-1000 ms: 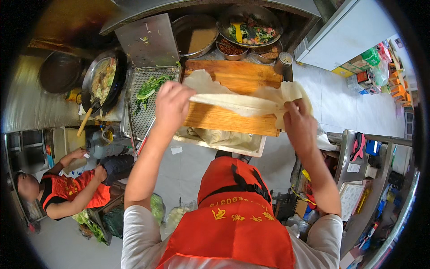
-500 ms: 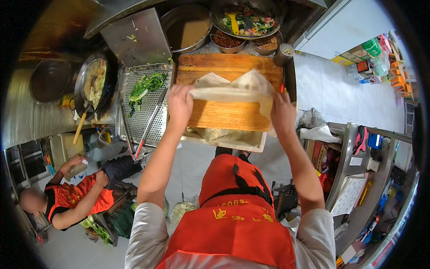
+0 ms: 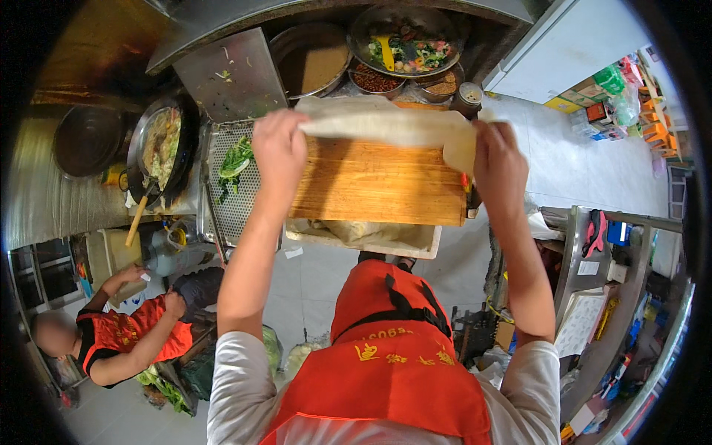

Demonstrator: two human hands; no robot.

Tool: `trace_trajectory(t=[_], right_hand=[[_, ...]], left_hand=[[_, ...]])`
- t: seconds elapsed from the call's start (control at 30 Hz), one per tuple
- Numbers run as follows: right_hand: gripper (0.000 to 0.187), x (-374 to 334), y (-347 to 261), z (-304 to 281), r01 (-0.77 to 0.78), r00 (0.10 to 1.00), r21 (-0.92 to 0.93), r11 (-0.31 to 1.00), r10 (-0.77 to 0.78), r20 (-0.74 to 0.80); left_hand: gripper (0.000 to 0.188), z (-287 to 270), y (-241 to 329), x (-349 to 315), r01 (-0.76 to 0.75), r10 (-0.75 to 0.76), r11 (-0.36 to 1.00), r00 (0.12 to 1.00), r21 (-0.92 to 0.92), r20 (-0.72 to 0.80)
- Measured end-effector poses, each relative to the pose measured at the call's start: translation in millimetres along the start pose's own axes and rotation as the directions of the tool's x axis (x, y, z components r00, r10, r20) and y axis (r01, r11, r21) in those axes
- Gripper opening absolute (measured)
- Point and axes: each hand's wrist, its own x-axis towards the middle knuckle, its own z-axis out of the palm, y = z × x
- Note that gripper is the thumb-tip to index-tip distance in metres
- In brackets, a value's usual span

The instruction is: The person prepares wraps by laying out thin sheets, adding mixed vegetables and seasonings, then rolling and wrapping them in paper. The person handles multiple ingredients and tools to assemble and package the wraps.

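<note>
A thin, pale sheet that looks like dough (image 3: 386, 126) stretches between my hands above the far part of a wooden board (image 3: 378, 182). At its left end the fingers of my left hand (image 3: 280, 141) close on the edge. My right hand (image 3: 500, 167) grips the right end, just past the board's right side, where a corner of the sheet droops. Motion blurs the sheet's middle. Below the board's near edge, a white tray (image 3: 429, 251) holds more pale, soft sheets, partly covered by the board.
Left of the board lies a perforated metal tray (image 3: 256, 182) with greens (image 3: 234, 165). Farther left stands a wok (image 3: 189, 152) of food. Beyond the board are a pot of brown liquid (image 3: 319, 70), bowls and a pan with a yellow spatula (image 3: 386, 53). A seated person (image 3: 141, 326) is at lower left.
Both hands have moved outward and away from me, carrying the sheet toward the board's far edge. It now spans wider, uncovering more of the board.
</note>
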Motion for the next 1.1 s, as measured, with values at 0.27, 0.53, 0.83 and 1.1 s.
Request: trace_trajectory(t=[0.27, 0.53, 0.83, 1.1], right_hand=[[0.029, -156.9, 61.9, 150.1, -0.039, 0.849, -0.162, 0.986, 0.118, 0.515], [0.036, -161.7, 35.3, 108.2, -0.145, 0.890, -0.081, 0.986, 0.166, 0.425], [0.020, -78.9, 0.0, -13.9, -0.475, 0.825, 0.880, 0.014, 0.354, 0.440], [0.023, -89.3, -18.6, 22.2, -0.490, 0.710, 0.772, -0.405, 0.328, 0.623]], left_hand=[[0.033, 60.3, -57.8, -191.3, 0.004, -0.052, 0.996, 0.846, 0.092, 0.531], [0.056, 48.4, 1.1, -201.4, -0.036, -0.037, 0.991, 0.844, 0.127, 0.535], [0.058, 48.8, 99.7, -157.3, 0.628, -0.056, 0.669, 0.577, -0.398, 0.815], [0.042, 12.6, 180.1, -95.1, 0.764, -0.254, 0.234, 0.645, -0.601, 0.721]])
